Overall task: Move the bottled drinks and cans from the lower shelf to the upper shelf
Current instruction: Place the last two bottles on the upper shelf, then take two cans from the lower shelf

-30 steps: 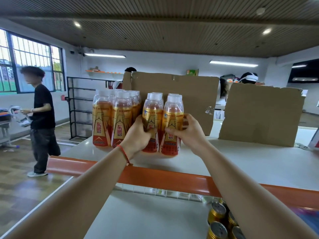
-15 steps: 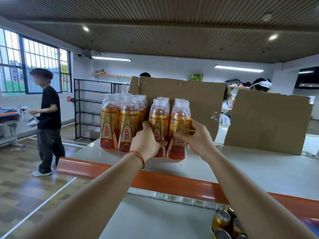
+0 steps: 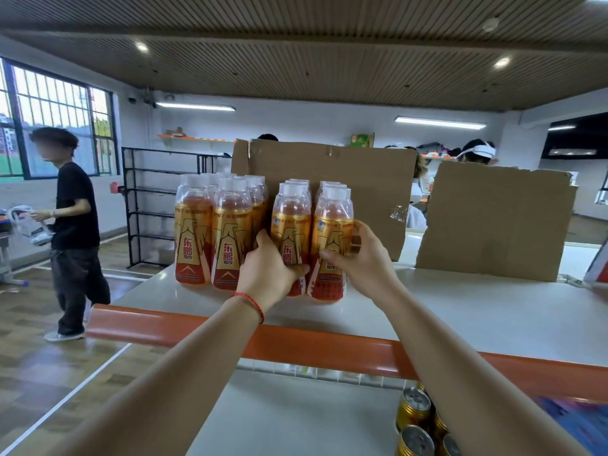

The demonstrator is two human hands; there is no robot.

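Several orange drink bottles with white caps stand on the upper shelf (image 3: 477,311), a white board with an orange front lip. My left hand (image 3: 268,268) grips the front bottle of the left held row (image 3: 291,225). My right hand (image 3: 363,256) grips the front bottle of the right row (image 3: 333,225). Both bottles rest upright on the shelf. A separate group of bottles (image 3: 210,228) stands just to their left. Gold cans (image 3: 415,419) sit on the lower shelf (image 3: 279,419) at the bottom right, partly hidden by my right forearm.
Two cardboard sheets (image 3: 345,179) (image 3: 496,222) stand upright behind the bottles. A person in black (image 3: 74,225) walks on the floor at the left, near a black wire rack (image 3: 148,199). Other people are partly visible behind the cardboard.
The held bottles and both hands stay on the upper shelf next to the left group. The view has shifted slightly; the person at the left has stepped closer.
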